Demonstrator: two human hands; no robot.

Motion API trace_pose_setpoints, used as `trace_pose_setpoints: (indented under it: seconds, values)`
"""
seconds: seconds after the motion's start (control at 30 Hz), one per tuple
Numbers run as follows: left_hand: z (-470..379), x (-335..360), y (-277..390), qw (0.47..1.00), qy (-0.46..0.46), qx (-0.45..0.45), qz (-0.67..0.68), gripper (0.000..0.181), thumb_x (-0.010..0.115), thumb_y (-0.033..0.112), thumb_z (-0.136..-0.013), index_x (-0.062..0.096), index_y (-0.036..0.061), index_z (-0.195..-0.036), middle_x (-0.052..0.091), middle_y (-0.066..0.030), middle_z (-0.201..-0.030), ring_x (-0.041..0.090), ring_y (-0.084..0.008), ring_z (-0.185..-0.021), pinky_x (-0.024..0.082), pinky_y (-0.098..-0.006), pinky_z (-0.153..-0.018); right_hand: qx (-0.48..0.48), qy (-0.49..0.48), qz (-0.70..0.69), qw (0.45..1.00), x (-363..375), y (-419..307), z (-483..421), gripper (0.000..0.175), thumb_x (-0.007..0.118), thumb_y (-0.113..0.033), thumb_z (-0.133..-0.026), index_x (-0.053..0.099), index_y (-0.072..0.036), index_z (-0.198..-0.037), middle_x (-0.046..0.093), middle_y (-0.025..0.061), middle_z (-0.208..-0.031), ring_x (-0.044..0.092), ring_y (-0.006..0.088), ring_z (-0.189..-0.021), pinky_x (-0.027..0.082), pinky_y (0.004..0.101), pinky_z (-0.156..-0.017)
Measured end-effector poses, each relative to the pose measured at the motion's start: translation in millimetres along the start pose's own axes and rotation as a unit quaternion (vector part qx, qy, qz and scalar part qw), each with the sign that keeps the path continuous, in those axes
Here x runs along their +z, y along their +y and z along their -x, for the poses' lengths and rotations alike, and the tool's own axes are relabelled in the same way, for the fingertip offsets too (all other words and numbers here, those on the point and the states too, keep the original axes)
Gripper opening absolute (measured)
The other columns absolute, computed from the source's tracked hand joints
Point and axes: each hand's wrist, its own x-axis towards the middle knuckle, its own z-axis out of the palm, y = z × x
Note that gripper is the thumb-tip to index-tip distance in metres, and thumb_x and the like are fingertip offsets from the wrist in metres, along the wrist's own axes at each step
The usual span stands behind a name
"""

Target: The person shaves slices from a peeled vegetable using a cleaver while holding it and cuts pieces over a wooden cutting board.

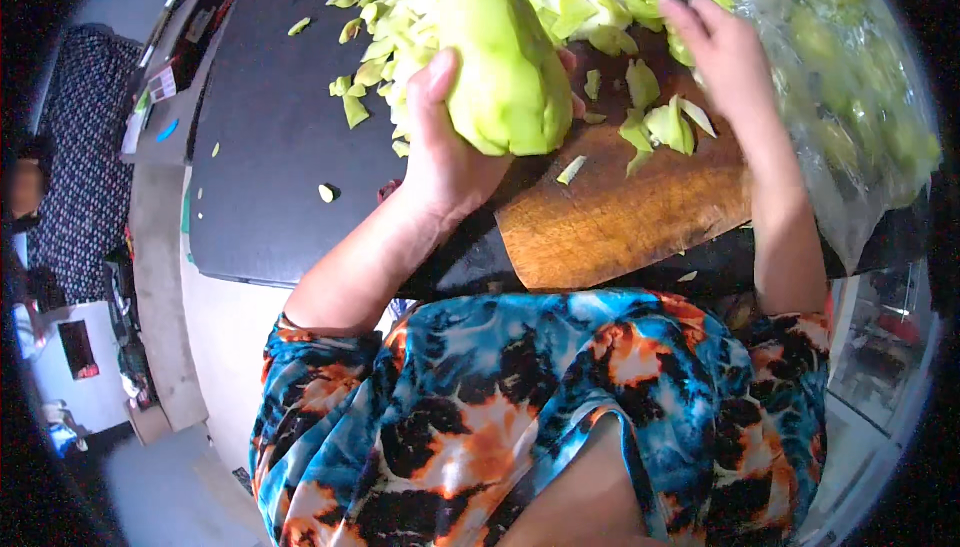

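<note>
My left hand grips a large, pale green peeled vegetable from below, the thumb along its left side. Flat facets run down its surface. My right hand is to the right of it, above scattered green peelings; its fingertips point towards the pile, and whether they pinch a piece is hidden. A brown wooden cutting board lies under both hands, with several loose peel pieces on it.
A clear plastic bag of green vegetables stands at the right. The black tabletop carries stray peel bits on the left. A grey ledge runs beyond its left edge. Part of another person shows at the far left.
</note>
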Motion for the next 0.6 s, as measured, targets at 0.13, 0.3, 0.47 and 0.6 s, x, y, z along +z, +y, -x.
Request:
trace_pose_setpoints:
  seconds: [0.13, 0.3, 0.47, 0.6]
  values:
    - [-7.5, -7.1, -2.6, 0.997, 0.031, -0.026, 0.061, 0.073, 0.041, 0.066, -0.079, 0.044, 0.0085, -0.125, 0.056, -0.0154, -0.114, 0.060, -0.0314, -0.093, 0.053, -0.0386, -0.068, -0.051, 0.031, -0.149, 0.987, -10.9, -20.8, 7.2, 0.044, 0.056, -0.041, -0.087, 0.052, 0.000, -0.071, 0.048, 0.0096, -0.053, 0.050, 0.0202, -0.051, 0.040, 0.0338, -0.051]
    - [-3.9, -20.2, -8.6, 0.978, 0.115, -0.019, 0.175, 0.061, 0.047, 0.055, -0.084, 0.045, 0.0087, -0.124, 0.056, -0.0141, -0.115, 0.055, -0.0286, -0.107, 0.045, -0.0465, -0.092, -0.248, -0.107, -0.106, 0.957, -15.0, -80.7, 37.3, 0.045, 0.070, -0.046, -0.073, 0.049, -0.008, -0.063, 0.051, 0.0057, -0.052, 0.054, 0.0215, -0.047, 0.041, 0.0335, -0.046]
    - [-4.6, -24.3, 13.3, 0.935, -0.148, -0.127, 0.295, 0.073, 0.050, 0.060, -0.081, 0.042, 0.0058, -0.130, 0.050, -0.0184, -0.126, 0.053, -0.0282, -0.110, 0.040, -0.0420, -0.097, -0.304, -0.135, -0.090, 0.939, -4.6, -95.8, 55.5, 0.052, 0.065, -0.057, -0.070, 0.047, -0.009, -0.067, 0.052, 0.0085, -0.055, 0.056, 0.0301, -0.053, 0.044, 0.0386, -0.052]
    - [-8.3, -24.5, 9.3, 0.928, -0.205, -0.083, 0.300, 0.064, 0.044, 0.052, -0.087, 0.040, 0.0071, -0.132, 0.050, -0.0148, -0.128, 0.052, -0.0288, -0.112, 0.041, -0.0439, -0.097, -0.302, -0.147, -0.072, 0.939, -4.9, -95.7, 56.0, 0.053, 0.065, -0.058, -0.069, 0.047, -0.009, -0.066, 0.053, 0.0089, -0.056, 0.056, 0.0299, -0.052, 0.044, 0.0382, -0.051]
